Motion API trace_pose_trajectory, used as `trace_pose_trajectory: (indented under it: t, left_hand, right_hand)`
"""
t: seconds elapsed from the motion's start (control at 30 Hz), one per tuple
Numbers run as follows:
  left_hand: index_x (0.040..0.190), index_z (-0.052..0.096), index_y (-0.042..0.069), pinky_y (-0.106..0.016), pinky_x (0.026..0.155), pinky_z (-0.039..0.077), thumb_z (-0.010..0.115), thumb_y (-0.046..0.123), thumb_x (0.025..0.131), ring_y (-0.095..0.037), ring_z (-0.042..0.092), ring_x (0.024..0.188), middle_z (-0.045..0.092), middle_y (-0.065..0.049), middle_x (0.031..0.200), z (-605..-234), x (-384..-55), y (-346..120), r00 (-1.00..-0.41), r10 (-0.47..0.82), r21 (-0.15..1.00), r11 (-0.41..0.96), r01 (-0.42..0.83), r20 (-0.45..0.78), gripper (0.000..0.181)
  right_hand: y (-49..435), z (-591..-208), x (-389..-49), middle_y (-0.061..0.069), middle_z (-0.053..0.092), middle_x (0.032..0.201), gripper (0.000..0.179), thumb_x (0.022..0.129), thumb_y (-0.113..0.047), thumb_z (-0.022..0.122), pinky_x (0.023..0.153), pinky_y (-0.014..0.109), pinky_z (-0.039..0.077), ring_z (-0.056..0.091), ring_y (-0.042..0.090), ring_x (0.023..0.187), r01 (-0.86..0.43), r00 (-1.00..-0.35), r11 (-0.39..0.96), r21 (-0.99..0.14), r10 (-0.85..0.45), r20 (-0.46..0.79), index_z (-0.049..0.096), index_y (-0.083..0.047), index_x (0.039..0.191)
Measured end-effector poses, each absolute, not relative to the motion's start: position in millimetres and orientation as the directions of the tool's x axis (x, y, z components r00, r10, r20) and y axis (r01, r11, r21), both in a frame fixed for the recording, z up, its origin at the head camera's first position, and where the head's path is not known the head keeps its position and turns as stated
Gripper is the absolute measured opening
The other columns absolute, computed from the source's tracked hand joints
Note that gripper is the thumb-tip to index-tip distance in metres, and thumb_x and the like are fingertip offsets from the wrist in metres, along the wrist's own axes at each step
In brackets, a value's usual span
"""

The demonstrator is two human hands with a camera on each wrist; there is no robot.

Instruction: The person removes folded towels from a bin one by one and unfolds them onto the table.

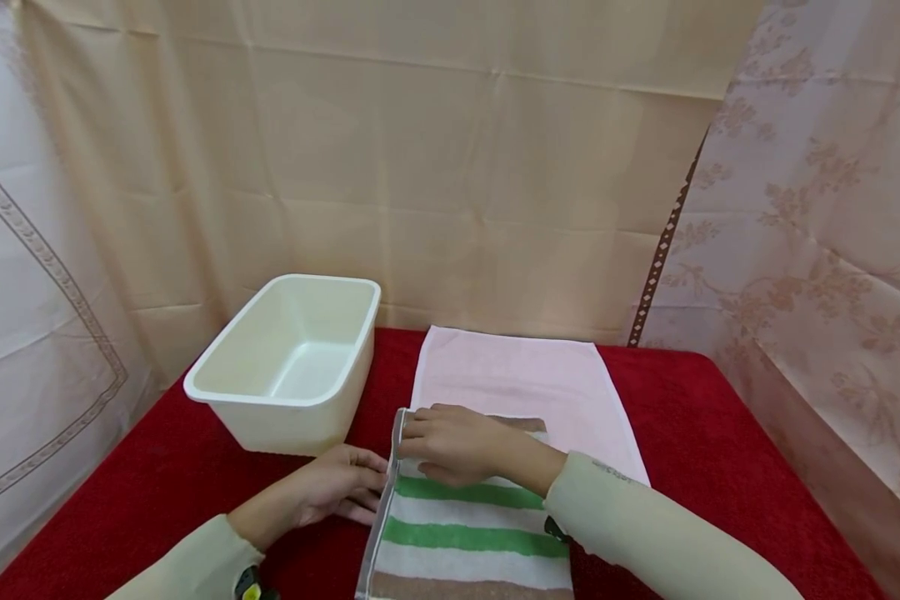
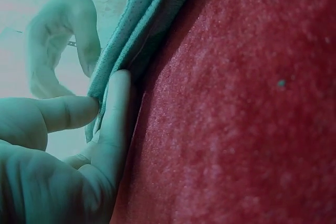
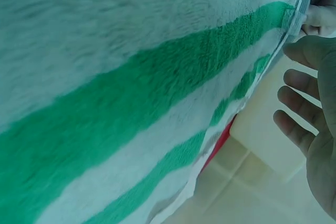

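A striped towel (image 1: 472,537) in white, green and brown lies folded, its grey-edged side facing left. Thumb and index finger of my left hand (image 1: 330,492) pinch that left edge; in the left wrist view the thumb is on top and the index finger underneath. Over the towel's upper left part is my right hand (image 1: 450,442), its fingers bent loosely near the edge. The right wrist view has the right hand's fingers (image 3: 299,103) spread apart with nothing between them, the fingertips close to the edge. Under the striped towel's far end is a pink towel (image 1: 506,371), spread flat.
A cream plastic basin (image 1: 277,425) with nothing inside stands at the back left, just beyond my left hand. Red cloth (image 1: 682,433) covers the table. Beige curtain (image 1: 450,167) hangs behind it, with patterned cloth (image 1: 817,250) on the right.
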State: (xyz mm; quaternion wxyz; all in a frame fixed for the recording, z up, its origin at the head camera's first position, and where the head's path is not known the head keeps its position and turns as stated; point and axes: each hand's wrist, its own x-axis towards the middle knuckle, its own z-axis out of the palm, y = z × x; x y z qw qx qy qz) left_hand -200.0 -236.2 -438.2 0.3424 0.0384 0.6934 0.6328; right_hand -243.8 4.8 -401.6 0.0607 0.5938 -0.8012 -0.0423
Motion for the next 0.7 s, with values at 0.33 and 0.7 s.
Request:
trace_pose_trajectory:
  t: [0.33, 0.7]
  left_hand:
    - [0.121, 0.061, -0.007, -0.043, 0.077, 0.062, 0.062, 0.009, 0.099, -0.025, 0.073, 0.086, 0.074, -0.014, 0.103, -436.8, -200.7, -236.1, -0.761, 0.5, 0.91, 0.184, -0.372, -0.413, 0.027]
    - [0.121, 0.062, -0.007, -0.043, 0.077, 0.062, 0.064, 0.008, 0.097, -0.022, 0.072, 0.083, 0.073, -0.013, 0.1, -436.2, -199.4, -234.1, -0.763, 0.484, 0.903, 0.195, -0.384, -0.429, 0.028]
  right_hand:
    - [-12.7, -410.6, -246.6, -0.008, 0.066, 0.119, 0.028, 0.097, -0.022, 0.065, 0.099, 0.027, 0.048, 0.056, 0.012, 0.112, -0.952, -0.269, 0.272, 0.138, -0.962, 0.043, 0.067, -0.026, 0.124]
    - [-14.4, -416.2, -248.2, -0.01, 0.067, 0.111, 0.015, 0.096, -0.019, 0.068, 0.098, 0.025, 0.047, 0.054, 0.01, 0.106, -0.952, -0.249, 0.256, 0.167, -0.967, 0.06, 0.072, -0.026, 0.108]
